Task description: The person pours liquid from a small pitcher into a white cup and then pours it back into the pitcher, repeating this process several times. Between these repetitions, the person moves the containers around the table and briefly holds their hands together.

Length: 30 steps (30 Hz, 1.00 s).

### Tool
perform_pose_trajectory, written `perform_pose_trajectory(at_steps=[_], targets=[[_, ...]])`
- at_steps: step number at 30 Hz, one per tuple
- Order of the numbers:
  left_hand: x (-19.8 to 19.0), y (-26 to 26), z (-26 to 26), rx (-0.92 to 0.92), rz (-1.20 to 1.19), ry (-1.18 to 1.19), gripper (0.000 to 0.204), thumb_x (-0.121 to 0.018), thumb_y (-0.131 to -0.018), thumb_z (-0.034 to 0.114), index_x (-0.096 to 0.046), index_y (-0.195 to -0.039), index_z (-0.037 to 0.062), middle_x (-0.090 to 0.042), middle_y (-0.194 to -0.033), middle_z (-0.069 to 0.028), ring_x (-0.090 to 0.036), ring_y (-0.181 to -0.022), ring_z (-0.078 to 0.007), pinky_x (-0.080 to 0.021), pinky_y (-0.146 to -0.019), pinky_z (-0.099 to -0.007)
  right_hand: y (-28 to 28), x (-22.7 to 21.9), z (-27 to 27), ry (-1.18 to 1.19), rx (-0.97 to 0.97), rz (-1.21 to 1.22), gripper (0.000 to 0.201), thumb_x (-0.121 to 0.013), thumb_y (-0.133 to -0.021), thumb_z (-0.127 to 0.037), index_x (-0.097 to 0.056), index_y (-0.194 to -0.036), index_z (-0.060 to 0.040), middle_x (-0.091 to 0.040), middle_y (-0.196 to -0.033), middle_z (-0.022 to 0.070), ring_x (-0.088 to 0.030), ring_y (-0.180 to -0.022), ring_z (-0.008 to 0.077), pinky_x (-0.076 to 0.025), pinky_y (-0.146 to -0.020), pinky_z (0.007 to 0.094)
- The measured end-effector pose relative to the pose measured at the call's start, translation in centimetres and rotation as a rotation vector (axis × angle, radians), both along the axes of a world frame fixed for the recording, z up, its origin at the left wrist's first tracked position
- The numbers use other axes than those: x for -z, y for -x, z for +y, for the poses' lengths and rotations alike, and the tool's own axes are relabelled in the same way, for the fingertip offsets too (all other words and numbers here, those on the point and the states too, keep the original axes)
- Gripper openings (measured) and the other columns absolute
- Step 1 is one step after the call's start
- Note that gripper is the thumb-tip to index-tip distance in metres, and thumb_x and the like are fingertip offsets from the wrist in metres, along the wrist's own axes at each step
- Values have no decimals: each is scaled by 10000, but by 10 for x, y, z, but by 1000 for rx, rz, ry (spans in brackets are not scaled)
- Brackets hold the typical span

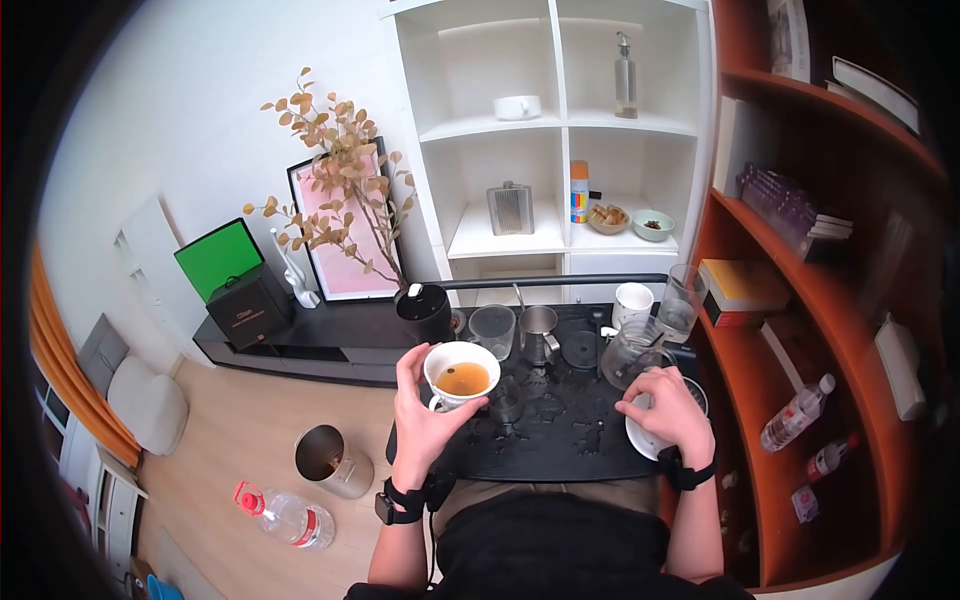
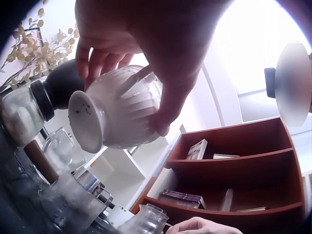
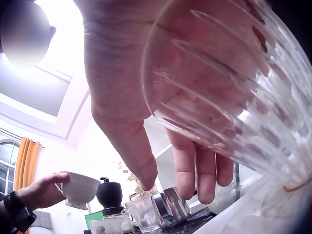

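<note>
My left hand (image 1: 425, 430) holds a white cup (image 1: 462, 353) of amber-brown liquid up over the tray's left part, fingers and thumb on opposite sides. In the left wrist view the left hand (image 2: 161, 44) grips the fluted cup (image 2: 129, 114) near its handle, dark specks under its foot. My right hand (image 1: 677, 412) hovers at the tray's right, above a white dish (image 1: 640, 438). In the right wrist view, the right hand (image 3: 124, 92) has its thumb apart from loosely bent fingers; a ribbed clear glass (image 3: 253, 126) stands in front of the palm, and no grip on it shows.
On the wet black tray (image 1: 560, 455) stand a metal pitcher (image 1: 538, 335), a glass jug (image 1: 630, 352), a tall glass (image 1: 680, 305) and a white cup (image 1: 632, 300). A plant pot (image 1: 423, 315) is behind. On the floor are a bin (image 1: 345, 475) and bottle (image 1: 295, 520).
</note>
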State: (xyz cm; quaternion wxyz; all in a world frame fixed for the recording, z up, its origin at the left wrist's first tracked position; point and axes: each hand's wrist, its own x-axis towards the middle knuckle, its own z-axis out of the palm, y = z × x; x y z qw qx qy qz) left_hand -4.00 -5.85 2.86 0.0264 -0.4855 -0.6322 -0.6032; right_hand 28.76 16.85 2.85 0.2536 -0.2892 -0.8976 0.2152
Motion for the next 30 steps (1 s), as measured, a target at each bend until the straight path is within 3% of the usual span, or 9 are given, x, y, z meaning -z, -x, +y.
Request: perform_pose_trajectory(at_steps=[12,14,21,27,30], targets=[[16,3,1,35,-40,36,1107,-1077,-763,139,-437,-1661,37,-659,-1524,-189,-672,-1453,-312,-534,-1244,-440,-1,-1,-1,-4,-6,1,234,-939,-904,-267,-857,-895,-48,-818,-988,122,-675,-1072,346,-491,-1089,434],[14,2,1,92,-87,58,1080,-1056,-768,58,-419,-1640,37,-608,-1576,-165,-629,-1486,-290,-489,-1290,-439,-1,-2,0,1,-14,3,233,-938,-904,-266,-856,-892,-48,-818,-988,123,-675,-1071,346,-490,-1087,434],[7,-1,0,101,-62,115,1071,-1045,-759,6,-411,-1621,39,-577,-1649,-188,-607,-1530,-303,-466,-1320,-436,-1,1,-1,-8,13,10,232,-941,-898,-269,-855,-895,-53,-818,-979,115,-672,-1070,335,-491,-1087,428],[16,0,5,77,43,123,1069,-1042,-766,-1,-405,-1624,25,-524,-1752,-221,-588,-1584,-331,-478,-1332,-451,-1,-3,-2,-1,2,0,236,-942,-895,-270,-853,-896,-52,-822,-984,109,-676,-1076,332,-494,-1091,432],[19,1,6,16,171,128,1072,-1052,-766,56,-430,-1638,7,-602,-1686,-209,-640,-1507,-400,-533,-1268,-464,-1,-2,-2,-12,-1,13,238,-940,-896,-266,-850,-890,-47,-825,-978,114,-689,-1070,328,-488,-1089,426]])
